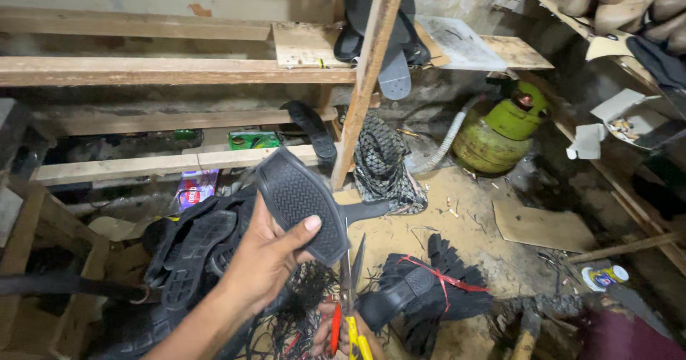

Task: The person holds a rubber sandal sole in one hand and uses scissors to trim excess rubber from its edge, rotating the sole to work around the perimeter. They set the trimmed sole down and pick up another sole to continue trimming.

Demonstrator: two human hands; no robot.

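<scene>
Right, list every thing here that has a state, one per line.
Left hand: raised, gripping the black shoe sole.
Black shoe sole: held up, tread side facing the camera.
Right hand: low at the frame edge, on the scissors' handles.
Scissors: blades slightly open, pointing up.
Bundle of black pieces: tied with red string, lying on the floor.
Green gas cylinder: leaning, hose attached.

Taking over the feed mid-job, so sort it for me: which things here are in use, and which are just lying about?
In use:
left hand holding a black shoe sole
right hand on open scissors
black trimmings beneath

Lying about:
green gas cylinder
tied bundle of black pieces
pile of soles
patterned bag
wooden shelves
</scene>
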